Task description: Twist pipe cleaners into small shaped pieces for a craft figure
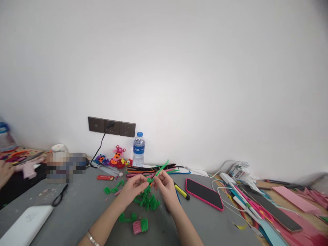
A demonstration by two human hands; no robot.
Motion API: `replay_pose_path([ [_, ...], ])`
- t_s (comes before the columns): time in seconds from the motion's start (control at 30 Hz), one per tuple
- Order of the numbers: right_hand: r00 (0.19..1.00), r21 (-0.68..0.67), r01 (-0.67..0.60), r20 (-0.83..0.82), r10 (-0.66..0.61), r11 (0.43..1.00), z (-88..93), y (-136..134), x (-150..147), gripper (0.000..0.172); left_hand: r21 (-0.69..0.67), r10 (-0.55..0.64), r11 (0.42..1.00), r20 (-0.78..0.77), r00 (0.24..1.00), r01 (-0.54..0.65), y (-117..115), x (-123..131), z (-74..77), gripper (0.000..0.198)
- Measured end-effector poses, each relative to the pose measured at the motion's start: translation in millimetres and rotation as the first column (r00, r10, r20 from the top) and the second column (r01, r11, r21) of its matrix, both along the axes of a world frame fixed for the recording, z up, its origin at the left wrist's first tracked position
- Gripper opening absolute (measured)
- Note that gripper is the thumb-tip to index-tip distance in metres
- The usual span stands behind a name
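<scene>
I have a green fuzzy stem (163,167) up in front of me, over the middle of the table (212,227), its free end slanting up and to the right past my fingers. My right hand (166,188) has it pinched between thumb and fingertips; my left hand (134,188) is drawn in narrow at the lower end, where a small curl shows — that end seems caught there too, though my fingers hide the exact grip.

The step in hand, as I judge it, is shaping: bending or coiling the stem from its lower end while the rest stands straight. The next move calls for a steady left pinch on the curl and a small turn from the right, since soft fuzz over a thin core would likely spring open if I let go early.

Below my hands lies a heap of bent green pieces (147,201). Nearer me, a green piece with curled ends (127,218) sits just beside a pink-and-green bundle (140,226). Loose coloured stems (143,171) lie behind my hands, near the foot of the water bottle (138,150). A yellow-and-black tool (181,192) rests right of my right hand — then the pink-edged phone (204,193).
</scene>
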State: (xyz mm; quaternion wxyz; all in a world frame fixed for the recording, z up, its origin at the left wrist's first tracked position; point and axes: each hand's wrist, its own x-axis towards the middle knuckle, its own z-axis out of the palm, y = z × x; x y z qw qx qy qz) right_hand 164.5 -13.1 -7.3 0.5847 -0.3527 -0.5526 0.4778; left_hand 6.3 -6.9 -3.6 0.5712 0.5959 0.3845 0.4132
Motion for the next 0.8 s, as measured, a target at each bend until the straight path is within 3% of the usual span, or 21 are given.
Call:
replay_pose_path([
  [0.2,0.994,-0.007,-0.046,0.104,0.047,0.999,-5.0,-2.4,-4.3,0.025,-0.091,0.165,0.983,0.096,0.982,-0.156,3.9,-0.3,-2.1,0.036],
  [0.37,0.996,0.026,-0.050,0.076,0.048,0.998,-4.4,-3.2,-5.4,0.024,-0.123,0.159,0.981,0.083,0.984,-0.148,4.0,-0.5,-4.3,0.039],
  [0.57,0.996,0.071,-0.052,0.071,0.047,0.996,-2.4,-1.8,-2.5,0.024,-0.084,0.051,0.996,0.105,0.993,-0.042,3.9,0.3,-8.6,0.034],
  [0.8,0.995,0.064,-0.072,0.075,0.068,0.995,-3.6,-2.6,-4.4,0.024,-0.152,0.098,0.985,0.120,0.988,-0.079,4.9,1.4,-10.2,0.040],
])
